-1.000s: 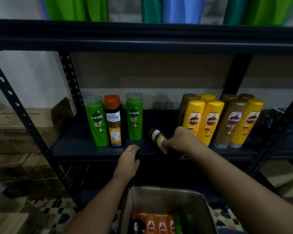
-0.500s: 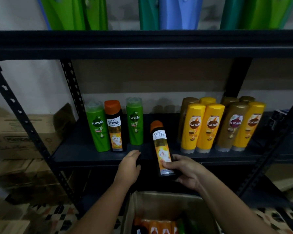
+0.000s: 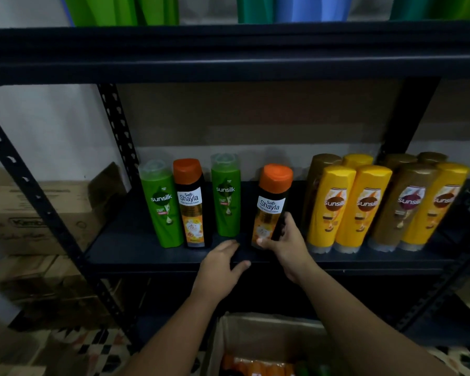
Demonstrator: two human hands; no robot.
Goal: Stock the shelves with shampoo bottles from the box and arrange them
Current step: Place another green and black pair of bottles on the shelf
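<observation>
A black Shayla bottle with an orange cap [image 3: 271, 204] stands nearly upright on the dark shelf [image 3: 125, 245], and my right hand [image 3: 288, 244] grips its lower part. My left hand [image 3: 219, 270] rests on the shelf's front edge, fingers relaxed, holding nothing. To the left stand a green Sunsilk bottle [image 3: 162, 204], another Shayla bottle [image 3: 192, 203] and a second green Sunsilk bottle [image 3: 225, 196]. Several yellow and brown Sunsilk bottles [image 3: 364, 204] fill the right side. The cardboard box [image 3: 255, 337] below holds more orange-capped bottles [image 3: 253, 366].
An upper shelf [image 3: 228, 52] carries green and blue containers [image 3: 310, 8]. Perforated black uprights [image 3: 38, 202] frame the rack. Cardboard cartons [image 3: 38, 213] sit at the left behind the rack. A patterned floor [image 3: 92, 346] shows below.
My right hand has carried the Shayla bottle from in front of the shelf edge onto the shelf, standing it between the green and yellow bottles. My left hand stayed on the shelf edge.
</observation>
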